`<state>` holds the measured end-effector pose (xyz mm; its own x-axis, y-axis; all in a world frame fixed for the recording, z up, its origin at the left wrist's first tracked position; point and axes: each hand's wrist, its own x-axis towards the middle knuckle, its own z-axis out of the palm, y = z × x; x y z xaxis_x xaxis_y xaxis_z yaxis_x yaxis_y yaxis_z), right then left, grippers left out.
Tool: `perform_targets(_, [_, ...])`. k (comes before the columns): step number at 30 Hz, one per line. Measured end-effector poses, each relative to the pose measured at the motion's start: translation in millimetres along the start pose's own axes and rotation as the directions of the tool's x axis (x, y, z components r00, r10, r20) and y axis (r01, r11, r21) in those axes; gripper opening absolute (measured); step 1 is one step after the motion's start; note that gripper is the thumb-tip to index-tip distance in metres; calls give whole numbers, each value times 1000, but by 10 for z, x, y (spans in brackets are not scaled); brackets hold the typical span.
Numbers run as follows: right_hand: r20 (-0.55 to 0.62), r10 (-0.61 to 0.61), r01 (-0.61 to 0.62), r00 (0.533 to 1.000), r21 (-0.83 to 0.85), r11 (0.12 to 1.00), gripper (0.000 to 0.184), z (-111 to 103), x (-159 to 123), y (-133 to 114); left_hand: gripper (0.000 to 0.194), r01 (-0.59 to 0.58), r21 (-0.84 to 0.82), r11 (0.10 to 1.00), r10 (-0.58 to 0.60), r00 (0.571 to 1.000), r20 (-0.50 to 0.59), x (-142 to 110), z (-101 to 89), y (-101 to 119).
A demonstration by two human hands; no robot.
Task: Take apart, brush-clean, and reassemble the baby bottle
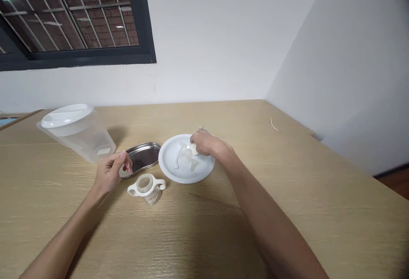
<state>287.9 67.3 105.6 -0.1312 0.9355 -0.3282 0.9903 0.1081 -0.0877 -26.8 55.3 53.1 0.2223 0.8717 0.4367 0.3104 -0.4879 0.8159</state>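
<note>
Right hand point(205, 142): mine, over the far right part of the plate, fingers bent down at a small white piece point(194, 149); grip narrow, though I cannot tell whether it holds the piece.
Left hand point(110, 169): mine, fingers curled in with the thumb close against them, at the near left end of the metal tray; grip narrow, nothing visible in it; contact with the tray unclear.
Plate point(166, 159): white, round, bearing the white piece and several translucent pieces point(185, 155).
Clear item point(202, 129): partly hidden behind my right hand, kind unclear.
Metal tray point(142, 158): shiny, shallow, curved, just left of the plate.
Cup point(151, 194): pale, two-handled, open-topped, reddish lettering, nearer me than the tray.
Pitcher point(86, 136): translucent, white-lidded, beyond my left hand.
Thin strand point(211, 199): lying nearer me than the plate.
Pale strip point(273, 124): short, bent, far right.
Worktop point(303, 189): light wood grain, under everything listed.
</note>
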Motion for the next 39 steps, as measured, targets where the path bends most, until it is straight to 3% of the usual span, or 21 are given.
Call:
perform_targets(8, [-33, 44, -43, 999, 17, 999, 22, -99, -153, -8, 52, 4, 111, 994, -5, 1000, 10, -29, 17, 9])
perform_targets(22, [-200, 6, 16, 980, 109, 994, 32, -71, -144, 68, 57, 49, 164, 985, -42, 998, -46, -45, 53, 1])
perform_targets(29, [-256, -26, 62, 966, 133, 989, 29, -52, -105, 120, 71, 37, 154, 987, -42, 999, 27, -23, 60, 29])
perform_targets(39, [-327, -37, 95, 944, 163, 982, 26, -64, -137, 134, 67, 102, 199, 975, -124, 987, 102, -10, 20, -26])
